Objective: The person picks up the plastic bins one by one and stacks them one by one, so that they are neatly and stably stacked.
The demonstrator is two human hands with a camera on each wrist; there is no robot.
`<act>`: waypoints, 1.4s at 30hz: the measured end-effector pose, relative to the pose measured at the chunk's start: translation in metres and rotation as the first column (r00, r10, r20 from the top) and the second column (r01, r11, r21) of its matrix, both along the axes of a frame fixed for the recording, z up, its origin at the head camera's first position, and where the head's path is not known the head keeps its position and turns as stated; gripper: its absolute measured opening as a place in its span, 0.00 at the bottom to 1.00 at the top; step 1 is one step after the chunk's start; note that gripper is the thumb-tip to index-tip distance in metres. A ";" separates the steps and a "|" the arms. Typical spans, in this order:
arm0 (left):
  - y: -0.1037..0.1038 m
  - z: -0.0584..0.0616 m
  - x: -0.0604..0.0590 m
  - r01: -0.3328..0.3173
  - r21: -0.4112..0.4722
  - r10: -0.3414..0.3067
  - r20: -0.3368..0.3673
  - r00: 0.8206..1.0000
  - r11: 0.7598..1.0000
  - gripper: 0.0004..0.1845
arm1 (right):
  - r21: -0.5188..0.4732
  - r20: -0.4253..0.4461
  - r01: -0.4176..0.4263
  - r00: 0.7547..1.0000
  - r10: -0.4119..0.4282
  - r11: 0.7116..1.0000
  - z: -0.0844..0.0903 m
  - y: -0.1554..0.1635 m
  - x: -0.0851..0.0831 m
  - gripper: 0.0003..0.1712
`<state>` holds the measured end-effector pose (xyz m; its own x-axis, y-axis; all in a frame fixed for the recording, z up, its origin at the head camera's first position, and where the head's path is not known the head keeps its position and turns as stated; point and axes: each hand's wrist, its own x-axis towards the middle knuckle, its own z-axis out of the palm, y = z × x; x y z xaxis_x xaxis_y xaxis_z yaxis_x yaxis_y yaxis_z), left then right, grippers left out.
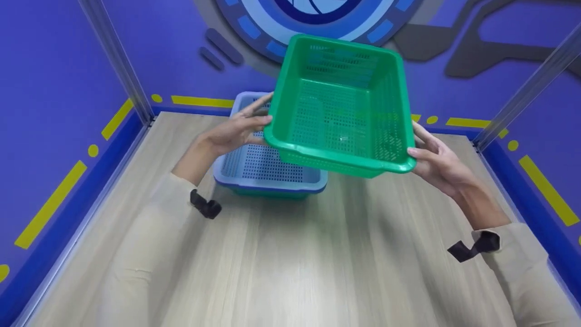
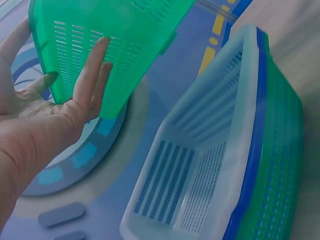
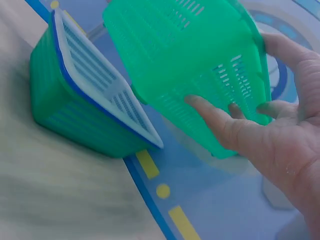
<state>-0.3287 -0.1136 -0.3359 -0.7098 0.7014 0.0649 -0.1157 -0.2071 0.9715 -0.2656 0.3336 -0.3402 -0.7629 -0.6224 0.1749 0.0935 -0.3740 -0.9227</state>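
Observation:
A green perforated plastic basket [image 1: 336, 109] is held up in the air between both hands, tilted, its open top toward the head camera. My left hand [image 1: 233, 129] grips its left rim, thumb on the edge and fingers against the outer wall. On the opposite side my right hand [image 1: 438, 161] grips the right rim near the front corner. Below and to the left stands a nested stack of baskets: a pale blue-grey basket [image 2: 200, 165] on top, a dark blue rim [image 2: 248, 165] under it, and a green basket [image 2: 277, 150] at the bottom.
The wood-grain tabletop [image 1: 290, 272] carries the stack toward its back. Blue-purple printed panels [image 1: 45, 91] wall in the back and both sides, with metal posts [image 1: 120, 63] at the corners. Black wrist mounts [image 1: 205, 204] sit on both sleeves.

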 end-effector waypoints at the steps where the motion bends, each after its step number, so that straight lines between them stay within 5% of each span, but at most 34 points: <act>1: -0.005 0.000 0.001 -0.003 0.003 0.003 -0.002 1.000 1.000 0.40 | 0.002 -0.001 0.005 1.000 -0.005 1.000 0.000 -0.004 -0.002 0.41; 19: -0.065 -0.017 0.013 -0.129 -0.031 0.129 0.008 0.992 0.991 0.34 | 0.105 0.046 0.056 0.997 -0.061 0.993 -0.007 -0.066 -0.026 0.41; 26: -0.071 -0.021 0.012 -0.198 0.009 0.197 0.020 0.980 0.980 0.32 | 0.111 0.064 0.089 0.993 -0.097 0.990 -0.013 -0.077 -0.035 0.41; 35: -0.078 -0.031 0.010 -0.230 -0.040 0.231 0.012 0.973 0.972 0.32 | 0.078 0.063 0.075 0.995 -0.080 0.994 -0.034 -0.084 -0.042 0.41; 42: -0.086 -0.047 0.011 -0.257 -0.061 0.260 0.048 0.964 0.964 0.33 | 0.092 0.118 0.077 0.989 -0.087 0.993 -0.054 -0.095 -0.049 0.41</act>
